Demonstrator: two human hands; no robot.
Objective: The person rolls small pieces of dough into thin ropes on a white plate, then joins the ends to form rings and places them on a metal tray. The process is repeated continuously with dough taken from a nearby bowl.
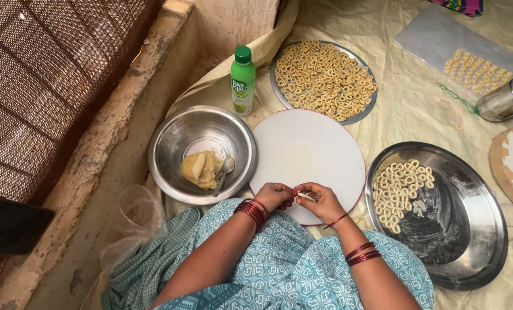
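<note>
Both hands are meeting just above the lap at the near rim of the white board [305, 149]: the left hand [273, 196] and right hand [324, 202] are each pinching one end of a short pale dough strip [306, 197], fingers pressed together on it, seemingly to bend it. Dough [202, 169] is sitting in the bowl [176, 135] at the left, while finished rings [399, 183] are lying in the right tray [469, 224], both placed within easy reach.
</note>
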